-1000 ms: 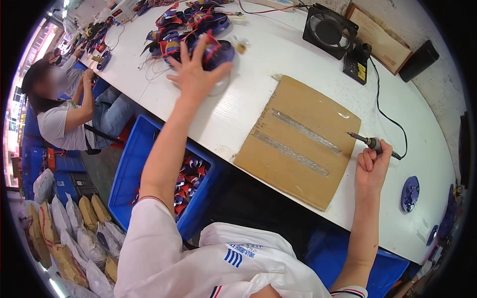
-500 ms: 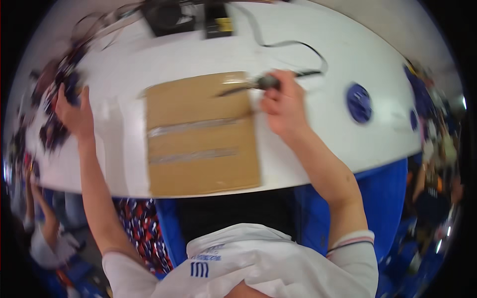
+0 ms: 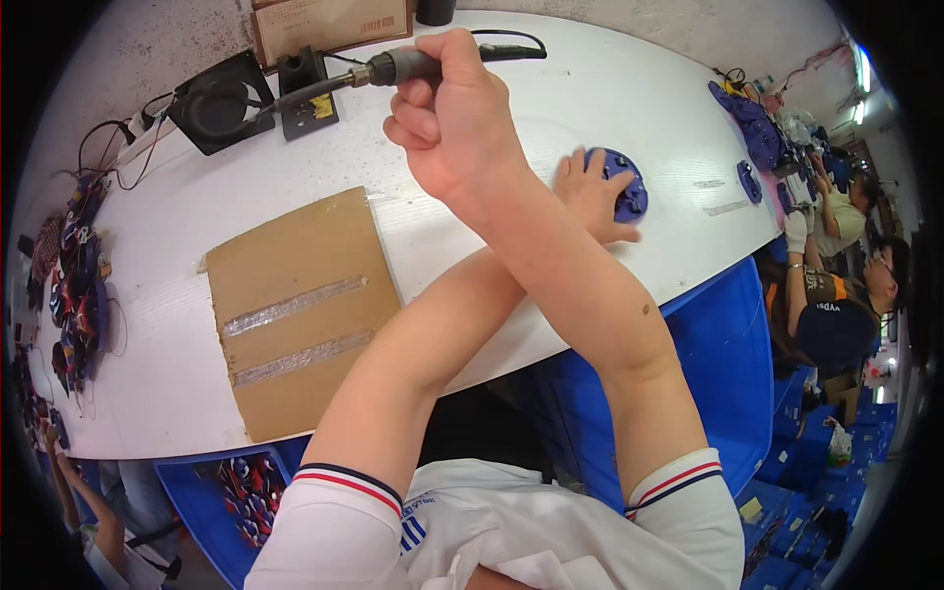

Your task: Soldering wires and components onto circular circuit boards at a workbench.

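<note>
My arms cross, the right forearm passing over the left. My right hand [image 3: 457, 128] is closed around the grey handle of a soldering iron [image 3: 398, 67], raised above the table. Its metal shaft points left, toward a black stand [image 3: 307, 108] with a yellow patch and a square black fan [image 3: 218, 106]. Reaching under to the right, my left hand [image 3: 586, 202] has its fingers spread, with fingertips on a round purple plastic part [image 3: 629, 187]; the part's left side is hidden by them. A flat cardboard sheet [image 3: 305, 329] with two tape strips lies left of my arms.
Wired red, white and blue pieces [image 3: 79, 295] lie along the table's left end. A carton [image 3: 334, 25] stands at the back. Farther right are a small purple part [image 3: 749, 182] and purple pieces [image 3: 742, 118]. Blue bins [image 3: 723, 354] stand below the front edge; co-workers sit right and left.
My right hand has lifted the soldering iron from over the cardboard toward the back left. My left hand has left the wired pieces and crossed to the purple part. The view has turned.
</note>
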The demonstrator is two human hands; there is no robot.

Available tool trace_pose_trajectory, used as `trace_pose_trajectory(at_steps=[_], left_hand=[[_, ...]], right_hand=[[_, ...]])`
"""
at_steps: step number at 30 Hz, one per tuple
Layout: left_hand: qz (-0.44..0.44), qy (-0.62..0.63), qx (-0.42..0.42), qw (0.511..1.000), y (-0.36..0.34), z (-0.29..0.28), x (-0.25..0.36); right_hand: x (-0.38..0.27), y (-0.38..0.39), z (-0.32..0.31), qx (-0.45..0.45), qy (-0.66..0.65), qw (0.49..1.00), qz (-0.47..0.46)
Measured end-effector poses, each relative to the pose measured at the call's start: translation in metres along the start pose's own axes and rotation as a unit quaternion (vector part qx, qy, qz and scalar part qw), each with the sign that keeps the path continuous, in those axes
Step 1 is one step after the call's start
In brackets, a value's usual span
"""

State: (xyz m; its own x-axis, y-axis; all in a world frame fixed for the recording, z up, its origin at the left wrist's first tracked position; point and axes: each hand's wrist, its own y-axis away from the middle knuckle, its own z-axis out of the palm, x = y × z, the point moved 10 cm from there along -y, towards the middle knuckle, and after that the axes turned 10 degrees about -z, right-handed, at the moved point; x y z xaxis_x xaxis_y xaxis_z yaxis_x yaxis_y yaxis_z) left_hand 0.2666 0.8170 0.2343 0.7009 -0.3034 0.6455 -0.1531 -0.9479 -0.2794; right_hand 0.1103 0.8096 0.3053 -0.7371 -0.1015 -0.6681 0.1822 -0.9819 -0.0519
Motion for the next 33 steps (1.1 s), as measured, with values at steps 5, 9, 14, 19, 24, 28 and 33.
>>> trace_pose_trajectory(at_steps=[5, 9, 14, 19, 24, 28, 33], left_hand=[[0.096, 0.040, 0.018, 0.994, 0.055, -0.054, -0.019], [0.103, 0.171, -0.087, 0.976, 0.122, -0.156, -0.057], [-0.035, 0.089, -0.128, 0.987, 0.199, -0.249, -0.136], [-0.323, -0.105, 0.166, 0.926, 0.249, -0.268, -0.158], [-0.389, -0.192, 0.159, 0.887, 0.250, -0.250, -0.151], [-0.333, -0.108, 0.187, 0.918, 0.256, -0.263, -0.158], [-0.160, -0.025, 0.093, 0.982, 0.268, -0.274, -0.140]], right_hand=[[-0.003, 0.010, -0.018, 0.000, -0.046, 0.999, 0.027], [-0.020, 0.017, -0.033, -0.030, -0.062, 0.998, -0.002], [0.010, 0.026, -0.055, 0.025, -0.008, 1.000, 0.014], [0.047, 0.028, -0.076, 0.040, 0.007, 0.998, 0.045], [0.058, 0.041, -0.083, 0.049, 0.058, 0.995, 0.069], [0.063, 0.045, -0.091, 0.073, 0.045, 0.992, 0.094], [0.074, 0.043, -0.090, 0.062, 0.034, 0.992, 0.104]])
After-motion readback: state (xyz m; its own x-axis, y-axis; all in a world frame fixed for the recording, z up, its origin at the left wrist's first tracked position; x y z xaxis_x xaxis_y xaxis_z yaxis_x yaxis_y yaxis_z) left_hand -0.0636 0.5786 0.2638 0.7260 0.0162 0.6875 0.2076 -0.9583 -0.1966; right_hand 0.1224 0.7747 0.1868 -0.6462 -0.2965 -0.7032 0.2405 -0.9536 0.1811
